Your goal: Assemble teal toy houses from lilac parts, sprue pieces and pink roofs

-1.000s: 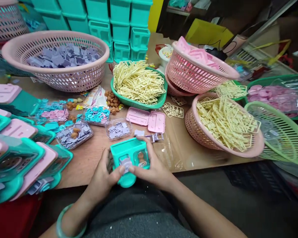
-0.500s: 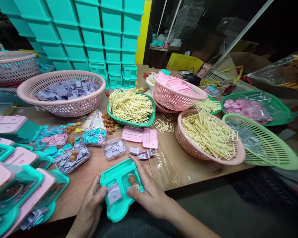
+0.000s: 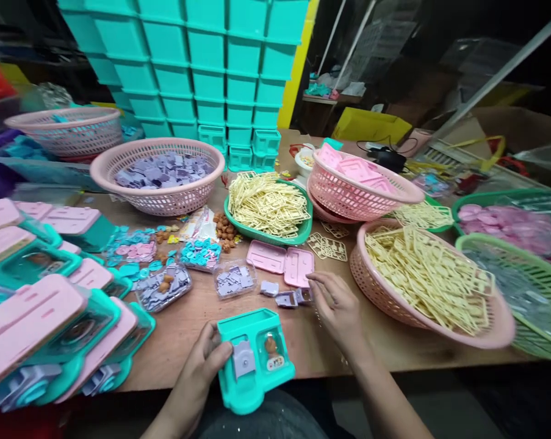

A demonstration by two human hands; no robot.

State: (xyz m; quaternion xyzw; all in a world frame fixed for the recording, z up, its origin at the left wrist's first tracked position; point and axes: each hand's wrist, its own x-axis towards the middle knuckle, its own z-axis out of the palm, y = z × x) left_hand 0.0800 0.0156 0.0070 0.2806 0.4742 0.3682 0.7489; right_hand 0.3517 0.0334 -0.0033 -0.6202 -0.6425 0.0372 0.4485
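Observation:
My left hand (image 3: 206, 366) grips the left side of a teal plastic toy case (image 3: 266, 320), held tilted above my lap at the table's front edge. A lilac part (image 3: 244, 358) sits in its left opening. Behind its right window show a small brown figure (image 3: 270, 345) and a white sticker (image 3: 275, 363). My right hand (image 3: 337, 308) reaches over the table with fingers bent and apart, the fingertips beside small lilac box-like parts (image 3: 286, 299) and a pink tray (image 3: 299, 267). Whether they touch a part is unclear.
Pink-and-teal toy cases (image 3: 32, 323) are piled at left. Behind stand a basket of lilac parts (image 3: 158, 204), a green basket of cream frames (image 3: 305, 230) and a stack of teal boxes (image 3: 204, 73). A pink basket of cream frames (image 3: 362, 268) stands right. Clear boxes (image 3: 235, 279) hold small parts.
My right hand has let go of the teal toy case and moved up and right to the lilac parts. My left hand still holds the case. The view has turned left.

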